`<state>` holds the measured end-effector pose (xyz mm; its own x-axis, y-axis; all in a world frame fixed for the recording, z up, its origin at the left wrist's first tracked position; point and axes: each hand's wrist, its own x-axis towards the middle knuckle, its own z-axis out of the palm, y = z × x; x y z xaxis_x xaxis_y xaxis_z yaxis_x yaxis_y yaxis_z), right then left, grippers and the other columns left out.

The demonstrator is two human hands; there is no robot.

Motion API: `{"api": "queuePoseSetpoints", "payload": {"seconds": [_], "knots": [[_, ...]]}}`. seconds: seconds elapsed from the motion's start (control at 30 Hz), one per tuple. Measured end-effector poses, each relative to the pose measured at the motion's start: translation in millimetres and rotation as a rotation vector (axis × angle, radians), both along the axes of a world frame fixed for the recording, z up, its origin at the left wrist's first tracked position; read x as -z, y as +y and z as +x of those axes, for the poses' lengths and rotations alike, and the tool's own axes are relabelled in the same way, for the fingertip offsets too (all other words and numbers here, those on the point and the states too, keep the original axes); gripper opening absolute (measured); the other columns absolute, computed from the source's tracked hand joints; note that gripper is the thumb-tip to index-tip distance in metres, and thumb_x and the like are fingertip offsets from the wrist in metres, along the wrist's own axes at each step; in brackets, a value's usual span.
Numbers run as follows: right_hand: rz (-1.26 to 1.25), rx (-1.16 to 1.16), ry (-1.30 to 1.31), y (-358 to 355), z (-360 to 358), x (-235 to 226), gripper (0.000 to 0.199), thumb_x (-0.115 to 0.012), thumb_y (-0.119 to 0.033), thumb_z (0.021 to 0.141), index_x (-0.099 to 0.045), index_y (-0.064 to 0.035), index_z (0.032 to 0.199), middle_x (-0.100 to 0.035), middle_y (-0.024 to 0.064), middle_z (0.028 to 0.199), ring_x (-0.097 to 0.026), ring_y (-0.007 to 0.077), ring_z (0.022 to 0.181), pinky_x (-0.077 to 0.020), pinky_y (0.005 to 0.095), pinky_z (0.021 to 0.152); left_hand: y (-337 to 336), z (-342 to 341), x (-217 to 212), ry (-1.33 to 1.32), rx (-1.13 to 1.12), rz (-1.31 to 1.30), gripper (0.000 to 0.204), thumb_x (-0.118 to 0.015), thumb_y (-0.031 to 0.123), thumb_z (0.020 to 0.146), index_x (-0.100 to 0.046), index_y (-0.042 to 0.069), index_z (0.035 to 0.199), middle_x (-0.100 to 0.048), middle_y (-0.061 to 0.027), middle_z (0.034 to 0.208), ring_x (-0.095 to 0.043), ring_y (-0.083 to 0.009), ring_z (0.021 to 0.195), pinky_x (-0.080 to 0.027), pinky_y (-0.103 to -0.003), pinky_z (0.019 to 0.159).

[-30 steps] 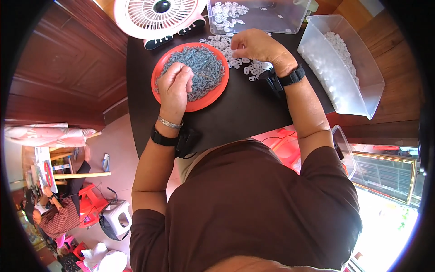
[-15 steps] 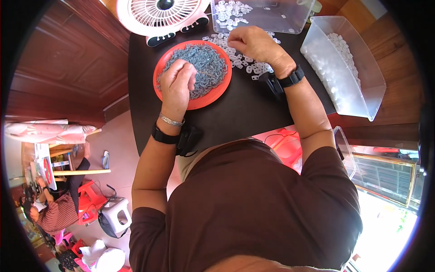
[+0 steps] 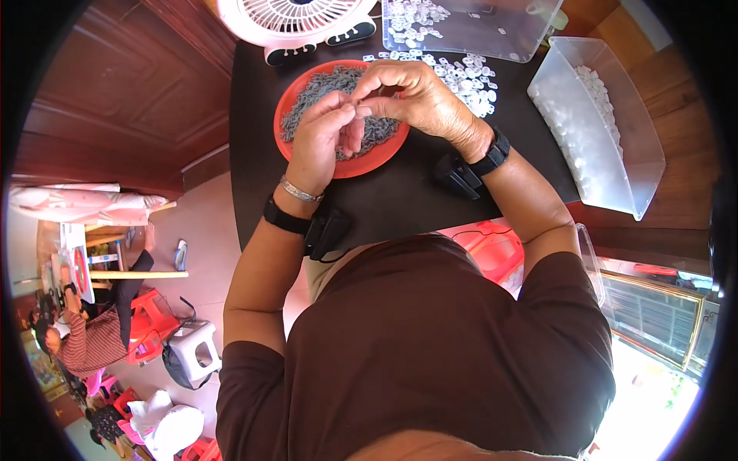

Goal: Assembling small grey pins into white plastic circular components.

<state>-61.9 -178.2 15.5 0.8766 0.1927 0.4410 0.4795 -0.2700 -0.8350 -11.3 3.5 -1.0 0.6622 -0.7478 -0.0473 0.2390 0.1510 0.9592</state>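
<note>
Above the red plate (image 3: 344, 170), heaped with small grey screw-like pieces (image 3: 319, 96), my two hands meet fingertip to fingertip. My left hand (image 3: 319, 138) is closed in a pinch, its thumb and forefinger touching the right fingertips. From the right comes my right hand (image 3: 419, 96), also pinching, thumb and forefinger together. Whatever is between the fingertips is too small and covered to make out. Beside the plate, partly behind my right hand, lie many small white plastic pieces with holes (image 3: 477, 81).
A pink fan (image 3: 296, 19) stands at the far left of the dark table (image 3: 384, 203). Behind the white pieces is a clear bin (image 3: 492, 38); another translucent bin (image 3: 588, 131) with white pieces stands at right. Across the room at left sits another person (image 3: 96, 338) near stools (image 3: 192, 349).
My right hand has moved left from over the white pieces to meet my left hand above the plate. The whole view has shifted slightly.
</note>
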Motion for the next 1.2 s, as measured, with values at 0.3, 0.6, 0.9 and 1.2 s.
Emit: {"api": "queuePoseSetpoints", "payload": {"seconds": [0.3, 0.6, 0.9, 1.2], "knots": [[-0.130, 0.036, -0.116, 3, -1, -1, 0.015, -0.062, 0.000, 0.083, -0.066, -0.0036, 0.097, -0.063, 0.0070, 0.089, -0.061, 0.0184, 0.085, -0.0494, 0.0279, 0.076, 0, -1, 0, -0.159, -0.059, 0.024, 0.017, -0.048, 0.018, 0.089, -0.056, 0.004, 0.082, -0.051, -0.0021, 0.063, -0.046, -0.0088, 0.051, -0.034, -0.021, 0.046], [-0.669, 0.128, -0.168, 5, -2, 9, 0.014, -0.069, -0.018, 0.074, -0.067, -0.0097, 0.085, -0.060, 0.0049, 0.083, -0.059, 0.0265, 0.085, -0.0490, 0.0354, 0.072, 7, 11, -2, -0.115, -0.249, 0.039, 0.017, -0.048, 0.016, 0.088, -0.054, 0.006, 0.076, -0.051, -0.0007, 0.062, -0.045, -0.0078, 0.050, -0.033, -0.021, 0.046], [-0.870, 0.106, -0.212, 17, 0, 14, 0.009, -0.067, -0.016, 0.071, -0.065, -0.0098, 0.078, -0.059, 0.0047, 0.083, -0.056, 0.0254, 0.088, -0.0486, 0.0356, 0.075, 7, 10, -1, -0.128, -0.302, 0.018, 0.017, -0.047, 0.016, 0.088, -0.053, 0.006, 0.075, -0.050, -0.0001, 0.063, -0.045, -0.0080, 0.050, -0.033, -0.021, 0.046], [-0.841, 0.111, -0.245, 19, -1, 13, 0.010, -0.065, -0.016, 0.072, -0.064, -0.0102, 0.080, -0.059, 0.0048, 0.079, -0.057, 0.0252, 0.086, -0.0486, 0.0365, 0.075, 3, 9, 0, -0.134, -0.315, 0.021, 0.017, -0.050, 0.017, 0.087, -0.055, 0.005, 0.076, -0.047, 0.0017, 0.060, -0.044, -0.0077, 0.049, -0.032, -0.021, 0.046]]}}
